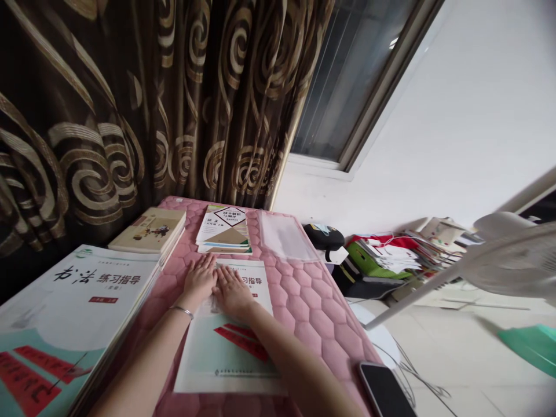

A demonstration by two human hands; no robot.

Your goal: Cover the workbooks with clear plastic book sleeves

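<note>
We see a pink quilted table cover [304, 295] bearing everything, and we place the rest from the pale workbook [234, 347] lying at its middle. Beyond the workbook lie a small stack of booklets [223, 230] and a clear plastic sleeve [286, 236]; left of it sit a tan book [150, 230] and a large stack of books [73, 307], and a dark phone [384, 389] lies to its right at the near edge.

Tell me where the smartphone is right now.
The smartphone lies face up at the near right edge of the pink quilted table, right of the workbook under both hands, at the bottom of the head view.
</note>
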